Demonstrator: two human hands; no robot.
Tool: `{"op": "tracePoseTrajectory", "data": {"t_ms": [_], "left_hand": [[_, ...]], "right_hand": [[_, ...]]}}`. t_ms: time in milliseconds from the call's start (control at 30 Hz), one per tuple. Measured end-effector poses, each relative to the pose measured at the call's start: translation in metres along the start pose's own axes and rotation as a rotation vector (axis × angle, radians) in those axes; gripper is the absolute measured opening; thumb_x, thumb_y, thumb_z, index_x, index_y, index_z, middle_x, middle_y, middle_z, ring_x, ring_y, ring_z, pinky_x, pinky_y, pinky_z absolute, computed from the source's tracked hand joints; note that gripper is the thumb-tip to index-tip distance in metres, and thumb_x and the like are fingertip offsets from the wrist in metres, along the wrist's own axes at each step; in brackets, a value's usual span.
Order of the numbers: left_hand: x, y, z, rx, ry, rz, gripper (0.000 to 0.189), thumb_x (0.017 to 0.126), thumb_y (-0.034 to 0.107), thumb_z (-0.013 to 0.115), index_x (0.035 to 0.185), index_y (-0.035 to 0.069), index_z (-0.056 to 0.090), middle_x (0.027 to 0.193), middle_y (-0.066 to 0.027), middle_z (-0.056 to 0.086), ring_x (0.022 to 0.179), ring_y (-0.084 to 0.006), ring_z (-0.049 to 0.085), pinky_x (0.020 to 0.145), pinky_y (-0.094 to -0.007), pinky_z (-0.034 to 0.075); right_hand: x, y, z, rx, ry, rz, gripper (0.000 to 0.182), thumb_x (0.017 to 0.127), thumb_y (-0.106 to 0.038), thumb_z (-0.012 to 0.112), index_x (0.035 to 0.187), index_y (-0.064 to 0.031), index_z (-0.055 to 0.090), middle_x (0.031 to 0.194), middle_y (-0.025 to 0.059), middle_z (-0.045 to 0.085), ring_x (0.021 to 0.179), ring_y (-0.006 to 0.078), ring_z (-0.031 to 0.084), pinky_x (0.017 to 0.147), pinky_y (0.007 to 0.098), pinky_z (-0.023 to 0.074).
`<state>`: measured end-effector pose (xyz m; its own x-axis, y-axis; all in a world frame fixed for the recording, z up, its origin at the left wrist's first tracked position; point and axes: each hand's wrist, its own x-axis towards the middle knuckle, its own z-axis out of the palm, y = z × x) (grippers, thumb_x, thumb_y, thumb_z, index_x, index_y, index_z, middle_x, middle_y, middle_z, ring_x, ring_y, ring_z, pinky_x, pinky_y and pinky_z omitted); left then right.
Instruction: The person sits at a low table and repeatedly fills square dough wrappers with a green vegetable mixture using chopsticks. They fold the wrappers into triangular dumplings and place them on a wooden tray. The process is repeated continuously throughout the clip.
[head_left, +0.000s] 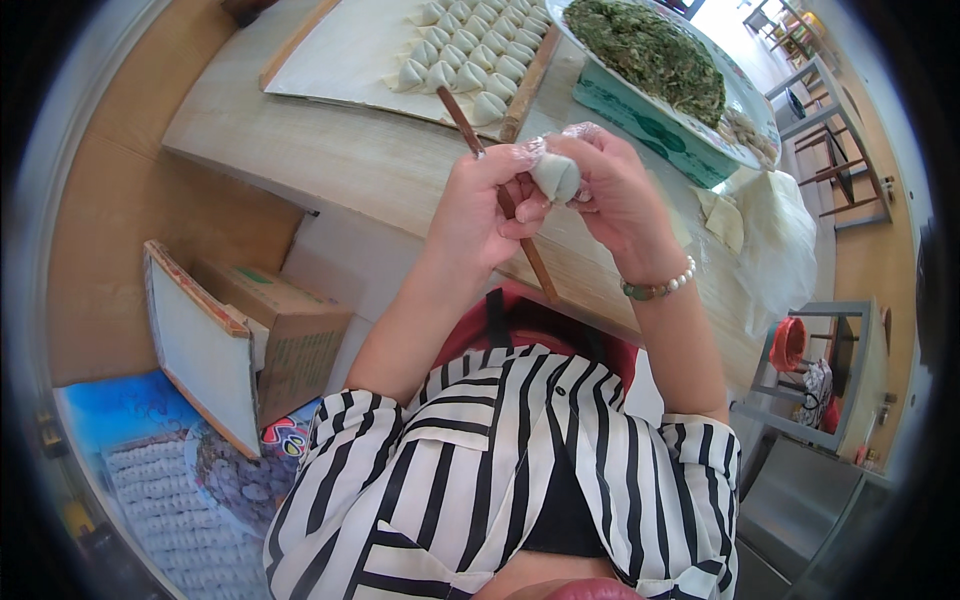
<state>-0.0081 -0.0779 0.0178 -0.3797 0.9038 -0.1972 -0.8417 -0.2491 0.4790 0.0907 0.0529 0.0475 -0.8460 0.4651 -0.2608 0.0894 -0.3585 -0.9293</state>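
Between both hands, above the table's near edge, is a folded dumpling (556, 178) with pale dough. My left hand (491, 199) pinches its left side and also keeps a thin brown wooden stick (538, 268) under the curled fingers. On the dumpling's right side, my right hand (619, 187) presses with floury fingertips. Beyond the left hand, several shaped dumplings (469, 49) stand in rows on a white board with wooden edge strips (330, 64). A large plate (757, 142) of chopped green filling (645, 56) rests on a green box (649, 127) past the right hand.
Dough wrappers (721, 217) and a clear plastic bag (776, 240) lie on the table (360, 172) at right. Below left, a wood-edged board (206, 345) leans by a cardboard box (300, 330). Metal-framed racks (817, 375) stand at far right.
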Motion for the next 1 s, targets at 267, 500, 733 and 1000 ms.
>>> {"op": "tracePoseTrajectory", "data": {"t_ms": [267, 500, 733, 1000], "left_hand": [[0.014, 0.086, -0.027, 0.568, 0.363, 0.478, 0.012, 0.085, 0.003, 0.072, 0.078, 0.001, 0.063, 0.06, -0.0011, 0.055, 0.045, -0.0074, 0.045, 0.039, -0.0234, 0.027], [0.12, 0.206, -0.082, 0.885, 0.596, 0.423, 0.015, 0.082, -0.002, 0.074, 0.072, -0.004, 0.063, 0.062, -0.009, 0.06, 0.044, -0.0081, 0.045, 0.038, -0.0248, 0.029], [0.207, 0.204, -0.09, 0.974, 0.73, 0.41, 0.004, 0.077, -0.007, 0.068, 0.077, -0.01, 0.067, 0.07, -0.0174, 0.067, 0.045, -0.0126, 0.055, 0.04, -0.0266, 0.043], [0.205, 0.187, -0.111, 2.0, 0.938, 0.85, 0.021, 0.086, 0.015, 0.069, 0.086, -0.006, 0.069, 0.073, -0.0161, 0.068, 0.062, -0.0243, 0.066, 0.06, -0.0392, 0.053]], "right_hand": [[-0.024, 0.008, -0.029, -0.101, 0.129, -0.172, 0.026, 0.097, -0.018, 0.066, 0.118, -0.0027, 0.061, 0.091, -0.0035, 0.056, 0.069, 0.0039, 0.046, 0.059, 0.0208, 0.0368], [-0.062, 0.006, -0.072, -0.064, 0.32, -0.205, 0.021, 0.099, -0.011, 0.061, 0.117, -0.0023, 0.06, 0.093, -0.0024, 0.056, 0.069, 0.0033, 0.045, 0.059, 0.0199, 0.0348], [-0.086, 0.022, -0.104, 0.002, 0.413, -0.216, 0.018, 0.099, -0.01, 0.06, 0.116, -0.0033, 0.061, 0.098, -0.0003, 0.059, 0.07, 0.0033, 0.048, 0.061, 0.02, 0.0372], [-0.102, 0.032, -0.125, 0.019, 0.462, -0.22, 0.018, 0.099, -0.01, 0.061, 0.116, -0.0037, 0.062, 0.099, -0.0008, 0.06, 0.072, 0.0027, 0.05, 0.062, 0.019, 0.039]]}}
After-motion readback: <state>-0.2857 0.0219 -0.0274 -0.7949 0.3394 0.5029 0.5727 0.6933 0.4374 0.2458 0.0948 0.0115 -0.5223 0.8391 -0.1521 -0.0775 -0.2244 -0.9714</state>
